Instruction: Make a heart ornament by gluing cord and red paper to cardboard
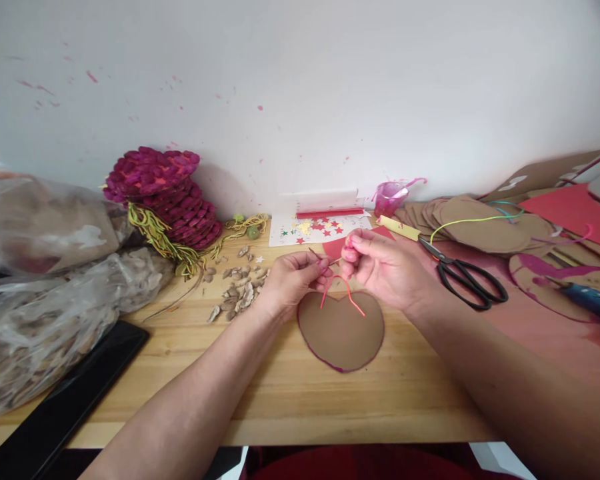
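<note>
A heart-shaped piece of brown cardboard point(341, 337) with a purple edge lies flat on the table in front of me. Above its notch, my left hand point(295, 280) is closed in a pinch on an orange cord point(354, 301). Two ends of this cord hang down over the cardboard. My right hand point(380, 267), fingertips pressed together, pinches a thin strand that runs across from the left fingers. It looks like part of the same cord, though the fingers hide most of it. A short dark tip sticks up beyond my left thumb.
Left are shell pieces point(237, 290), plastic bags point(65, 313), a black flat object point(80, 393) and a stack of magenta-covered pieces point(165, 193). Paper stars point(325, 227) and a purple-stained cup point(391, 197) stand behind. Right lie black-handled scissors point(467, 277), cardboard shapes point(473, 223) and a blue-handled tool point(590, 299).
</note>
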Available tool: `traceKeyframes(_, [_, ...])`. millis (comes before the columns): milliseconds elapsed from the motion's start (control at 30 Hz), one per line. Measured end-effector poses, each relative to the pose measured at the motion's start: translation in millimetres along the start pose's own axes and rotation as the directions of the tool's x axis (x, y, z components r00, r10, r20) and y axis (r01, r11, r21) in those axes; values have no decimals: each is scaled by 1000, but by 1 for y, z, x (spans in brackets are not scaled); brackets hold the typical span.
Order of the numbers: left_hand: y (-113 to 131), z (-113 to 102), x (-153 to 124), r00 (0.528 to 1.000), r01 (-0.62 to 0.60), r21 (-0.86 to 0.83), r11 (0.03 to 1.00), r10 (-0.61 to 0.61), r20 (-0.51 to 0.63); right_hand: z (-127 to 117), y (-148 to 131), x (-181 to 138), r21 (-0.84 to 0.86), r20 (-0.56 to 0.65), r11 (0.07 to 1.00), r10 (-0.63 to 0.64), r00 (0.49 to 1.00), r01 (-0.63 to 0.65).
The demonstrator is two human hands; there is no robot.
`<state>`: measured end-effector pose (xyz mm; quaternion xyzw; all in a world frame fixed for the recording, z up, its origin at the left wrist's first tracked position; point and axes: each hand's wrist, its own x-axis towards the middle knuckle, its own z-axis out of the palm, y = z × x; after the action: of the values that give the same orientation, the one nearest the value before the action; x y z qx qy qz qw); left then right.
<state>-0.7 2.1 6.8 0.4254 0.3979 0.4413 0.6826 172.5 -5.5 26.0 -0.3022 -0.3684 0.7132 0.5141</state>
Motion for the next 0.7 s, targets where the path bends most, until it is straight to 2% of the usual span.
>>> traceKeyframes(100, [0,-2,2,999,-21,10,1000,22,-44,-8,-15,3,-29,-161,985,-174,972,171])
traceKeyframes(167, [-1,-4,4,998,-42,33,999,43,-50,-14,-24,6,-107,-287,944,-330,899,312])
traceKeyframes(233, [-2,-4,4,996,-80,67,995,82,-41,-18,-28,6,-260,-346,899,-428,835,354])
traceKeyframes(267, [-3,-4,4,993,-109,89,990,112,-30,-19,-27,6,-372,-326,873,-442,836,316])
traceKeyframes(300, [-4,-3,4,989,-141,116,983,144,-15,-19,-24,5,-497,-277,830,-427,861,253])
traceKeyframes(367, [-4,-2,2,978,-206,199,958,206,20,-15,-14,2,-713,-139,691,-301,943,116])
traceKeyframes(400, [-4,-1,0,971,-237,254,938,235,37,-13,-8,1,-770,-79,632,-239,968,93])
traceKeyframes(467, [-4,1,-3,955,-294,367,883,292,62,-7,6,-1,-803,-4,585,-198,980,115])
traceKeyframes(600, [-6,3,-8,919,-375,514,772,384,93,1,22,-1,-741,3,640,-299,954,203])
traceKeyframes(700, [-8,3,-8,922,-368,524,768,376,96,3,21,0,-665,-41,713,-330,943,221])
